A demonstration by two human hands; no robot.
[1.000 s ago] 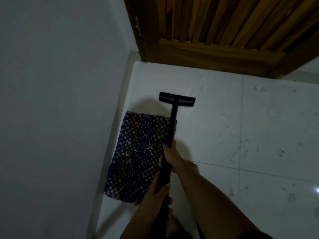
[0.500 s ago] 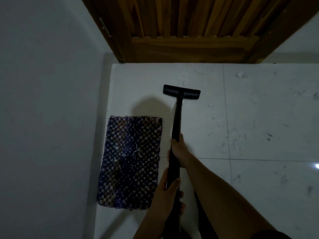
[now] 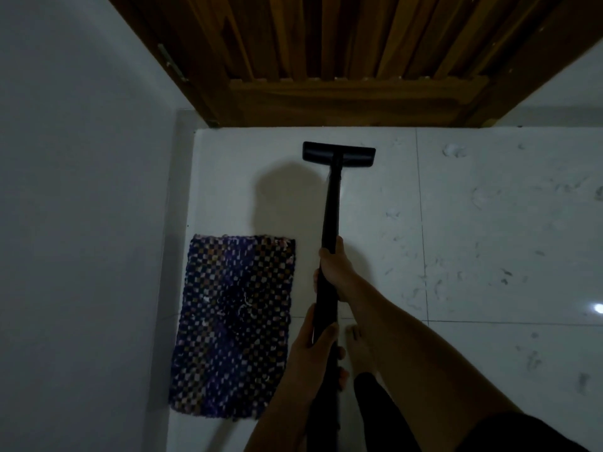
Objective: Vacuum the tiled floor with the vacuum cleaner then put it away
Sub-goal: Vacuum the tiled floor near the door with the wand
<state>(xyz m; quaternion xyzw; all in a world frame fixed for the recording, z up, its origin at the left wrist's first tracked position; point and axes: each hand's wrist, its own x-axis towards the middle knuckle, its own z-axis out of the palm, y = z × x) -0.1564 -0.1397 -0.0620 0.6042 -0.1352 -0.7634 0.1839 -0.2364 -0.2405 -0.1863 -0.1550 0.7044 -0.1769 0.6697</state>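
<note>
Since reach and steering are presumably both wanted, the vacuum wand (image 3: 329,223) is gripped two-handed: right hand (image 3: 332,272) curled round it nearer the wooden door (image 3: 326,60), left hand (image 3: 313,350) curled round it farther off. Floor head (image 3: 339,154) is laid flat on the tiled floor (image 3: 489,223) just short of the door.

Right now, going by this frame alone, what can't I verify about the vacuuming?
- Vacuum body: head view, cut off by the bottom edge; only the wand and floor head show.
- Specks on the tiled floor: head view, too small and dim to identify.
- Fingertips of the right hand: head view, hidden behind the wand it grips.
- Door: head view, top cut off by the upper edge.
</note>
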